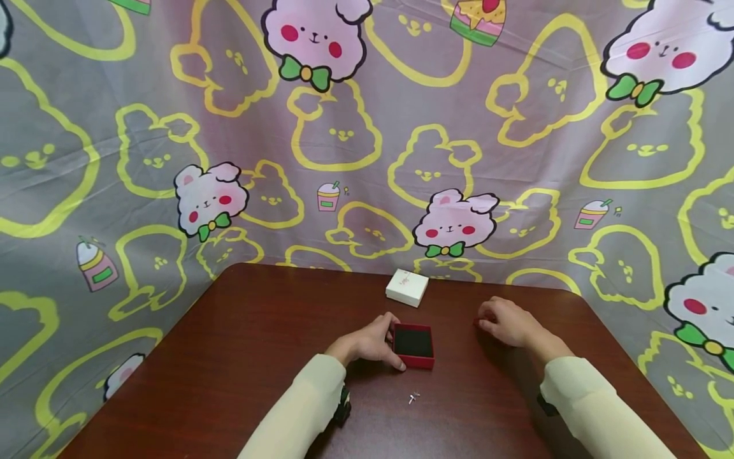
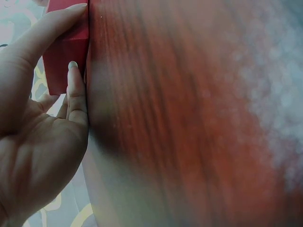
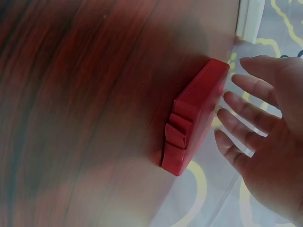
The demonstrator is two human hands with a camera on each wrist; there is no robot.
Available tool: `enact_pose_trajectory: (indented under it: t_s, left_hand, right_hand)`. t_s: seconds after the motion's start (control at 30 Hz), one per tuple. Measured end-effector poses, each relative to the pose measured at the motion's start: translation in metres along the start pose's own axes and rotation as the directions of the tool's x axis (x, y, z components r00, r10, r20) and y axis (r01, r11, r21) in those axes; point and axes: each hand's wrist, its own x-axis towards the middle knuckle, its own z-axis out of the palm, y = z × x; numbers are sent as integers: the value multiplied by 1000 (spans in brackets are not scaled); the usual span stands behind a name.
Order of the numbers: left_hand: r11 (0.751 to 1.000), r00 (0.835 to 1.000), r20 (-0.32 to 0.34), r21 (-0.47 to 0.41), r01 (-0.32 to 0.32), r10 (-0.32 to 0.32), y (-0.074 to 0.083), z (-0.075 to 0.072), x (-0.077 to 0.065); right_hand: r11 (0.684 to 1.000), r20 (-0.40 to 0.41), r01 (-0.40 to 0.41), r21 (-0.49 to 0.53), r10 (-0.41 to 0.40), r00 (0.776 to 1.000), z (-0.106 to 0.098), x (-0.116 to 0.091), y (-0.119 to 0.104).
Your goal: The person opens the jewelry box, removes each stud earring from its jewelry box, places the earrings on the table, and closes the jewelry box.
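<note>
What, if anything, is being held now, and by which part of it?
The left grip holds the open red box by its left side, thumb at the near left corner. The right grip holds nothing, near the red lid.

One open red box, one red lid, one white box, one table, one backdrop, silvery bits, number unclear

A red box, lined in black, is set open side up; a bow-trimmed red lid is placed apart to its right.
</note>
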Motion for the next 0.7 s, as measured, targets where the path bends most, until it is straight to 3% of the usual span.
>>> enact_pose_trajectory:
  t_s: [0.33, 0.7]
  left_hand:
    - [999, 1000, -10, 21, -26, 26, 0, 1, 0]
    - [1000, 1000, -8, 15, -24, 25, 0, 1, 1]
  right_hand:
    - [998, 49, -63, -12, 63, 997, -3, -3, 10]
    - [993, 17, -111, -47, 112, 994, -3, -10, 19]
